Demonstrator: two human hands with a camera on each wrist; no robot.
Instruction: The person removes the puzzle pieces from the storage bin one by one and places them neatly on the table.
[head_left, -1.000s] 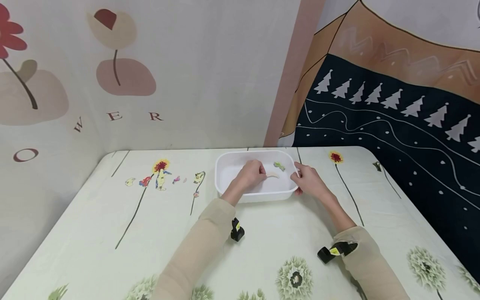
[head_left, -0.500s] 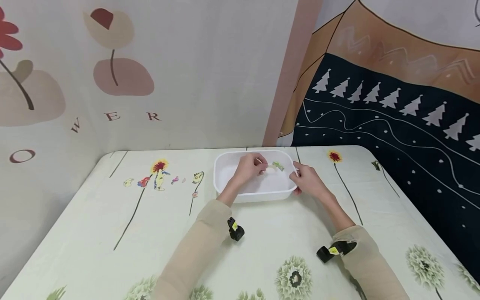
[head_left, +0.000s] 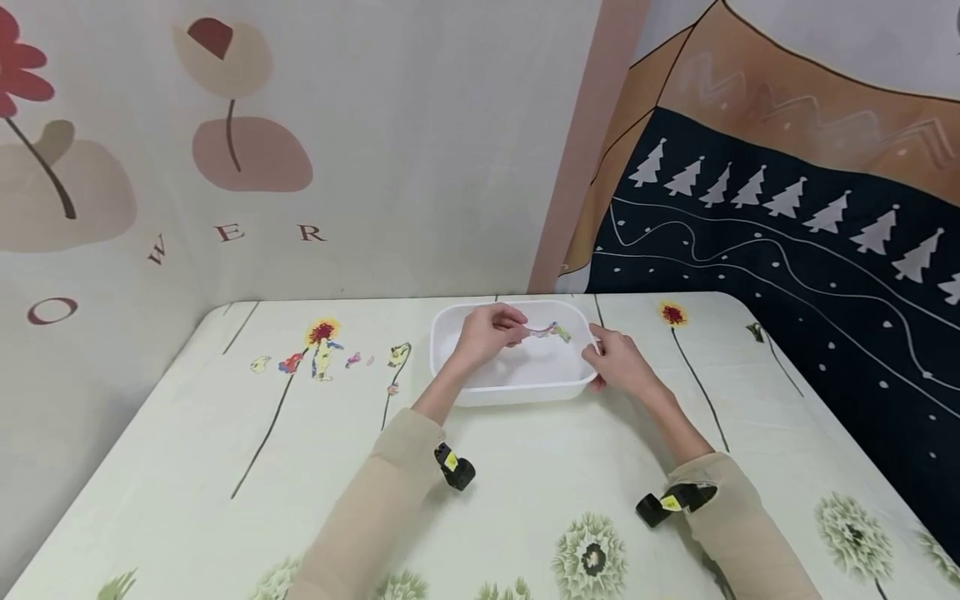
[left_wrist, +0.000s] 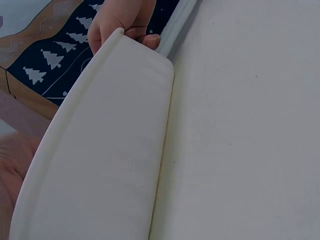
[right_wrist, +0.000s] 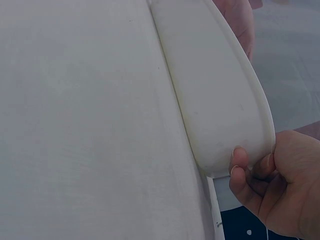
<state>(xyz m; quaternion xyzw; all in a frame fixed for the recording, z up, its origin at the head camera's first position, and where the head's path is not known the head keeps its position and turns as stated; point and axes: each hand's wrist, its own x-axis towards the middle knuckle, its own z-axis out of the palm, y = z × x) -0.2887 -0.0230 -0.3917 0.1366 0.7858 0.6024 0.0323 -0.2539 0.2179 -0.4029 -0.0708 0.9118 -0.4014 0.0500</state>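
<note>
A white plastic tub [head_left: 525, 390] stands on the table. My right hand [head_left: 624, 362] grips its right end, thumb over the rim and fingers curled against the outer wall, as the right wrist view shows. Over the inside of the tub, my left hand [head_left: 486, 337] pinches a small thin multicoloured cut-out [head_left: 537, 332] between thumb and forefinger. Just right of it is a small green cut-out [head_left: 562, 334] in the tub, and the held piece overlaps it in the head view. In the left wrist view the tub wall hides the left fingertips.
Several small cut-outs lie left of the tub, among them a red one [head_left: 289, 364] and a yellow-and-blue figure [head_left: 322, 362]. A flower-printed cloth [head_left: 540, 467] covers the table. Printed curtains [head_left: 420, 167] hang behind it.
My left hand has moved slightly up and left inside the tub. The strip at its fingertips looked pale before and now shows colours. The right hand has stayed on the tub's end.
</note>
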